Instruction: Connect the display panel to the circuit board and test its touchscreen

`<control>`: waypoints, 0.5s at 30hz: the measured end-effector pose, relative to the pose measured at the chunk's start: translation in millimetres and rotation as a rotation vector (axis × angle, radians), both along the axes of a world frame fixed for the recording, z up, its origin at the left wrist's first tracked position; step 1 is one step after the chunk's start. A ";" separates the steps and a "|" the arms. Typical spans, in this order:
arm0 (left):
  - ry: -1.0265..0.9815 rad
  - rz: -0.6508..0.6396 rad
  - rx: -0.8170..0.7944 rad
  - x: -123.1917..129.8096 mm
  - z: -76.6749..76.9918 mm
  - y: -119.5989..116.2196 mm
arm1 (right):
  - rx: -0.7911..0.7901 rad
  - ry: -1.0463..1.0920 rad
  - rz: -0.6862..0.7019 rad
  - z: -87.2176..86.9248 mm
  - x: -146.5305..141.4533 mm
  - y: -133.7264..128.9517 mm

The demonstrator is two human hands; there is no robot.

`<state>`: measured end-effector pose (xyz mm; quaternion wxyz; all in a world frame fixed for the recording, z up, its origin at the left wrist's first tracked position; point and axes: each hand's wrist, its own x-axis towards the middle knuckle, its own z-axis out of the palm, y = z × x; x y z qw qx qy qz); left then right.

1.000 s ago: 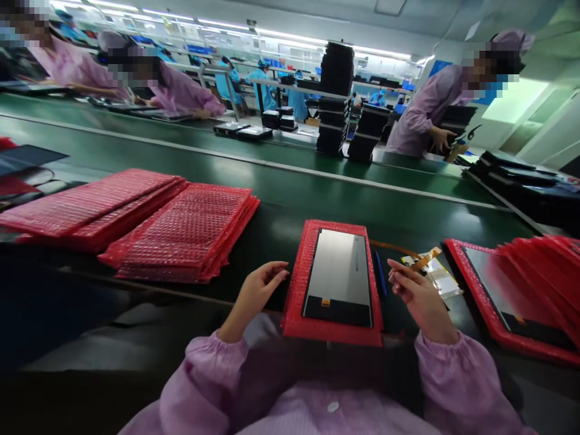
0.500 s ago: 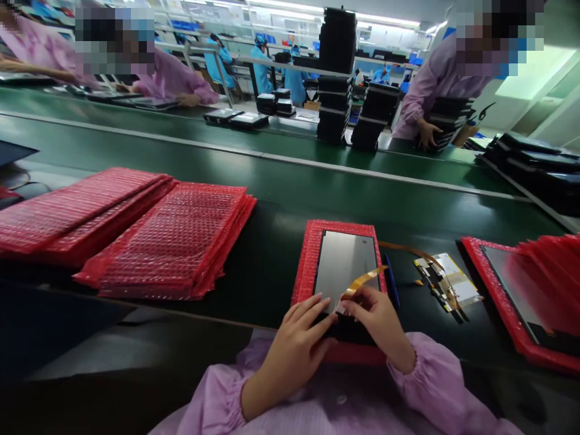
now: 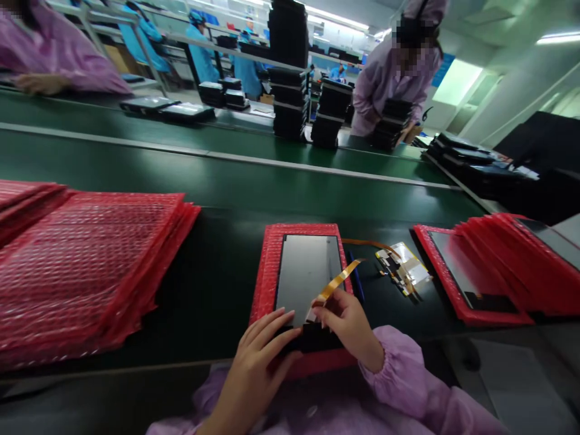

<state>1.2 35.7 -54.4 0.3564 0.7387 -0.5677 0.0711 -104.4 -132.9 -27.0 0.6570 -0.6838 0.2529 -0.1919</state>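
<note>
A flat screen panel (image 3: pixel 308 266) with a silvery back lies on red bubble wrap (image 3: pixel 267 266) in front of me. My left hand (image 3: pixel 263 350) rests on the panel's lower left corner, fingers stretched out. At the panel's lower edge, my right hand (image 3: pixel 342 317) pinches the near end of an orange ribbon cable (image 3: pixel 339 279), whose free end points up to the right. Just right of the wrap lies a blue pen-like tool (image 3: pixel 356 278). Farther right is a circuit board with a silvery part (image 3: pixel 408 266), and another ribbon runs from it towards the wrap.
Stacked red bubble-wrap sleeves (image 3: pixel 90 260) lie at the left. More wrapped panels (image 3: pixel 493 266) are at the right. Beyond the pale strip (image 3: pixel 254 160) stand tall stacks of black devices (image 3: pixel 290 103). A person in pink (image 3: pixel 385 78) stands behind a stack.
The view has turned to the right, so the bench things appear farther left. Both hands keep nearly the same place on the panel. The person opposite has shifted posture behind the stack.
</note>
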 end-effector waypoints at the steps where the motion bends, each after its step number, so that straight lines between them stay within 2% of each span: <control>1: -0.012 0.000 -0.009 1.0 -0.5 -0.4 | 0.008 -0.006 -0.008 0.3 -2.0 -0.8; 12: -0.123 0.013 -0.055 1.2 -1.8 -7.7 | 0.041 -0.048 -0.012 1.3 -6.1 -6.2; 15: -0.169 0.011 -0.048 1.4 -2.0 -8.4 | 0.015 -0.076 -0.075 6.6 -13.6 -11.0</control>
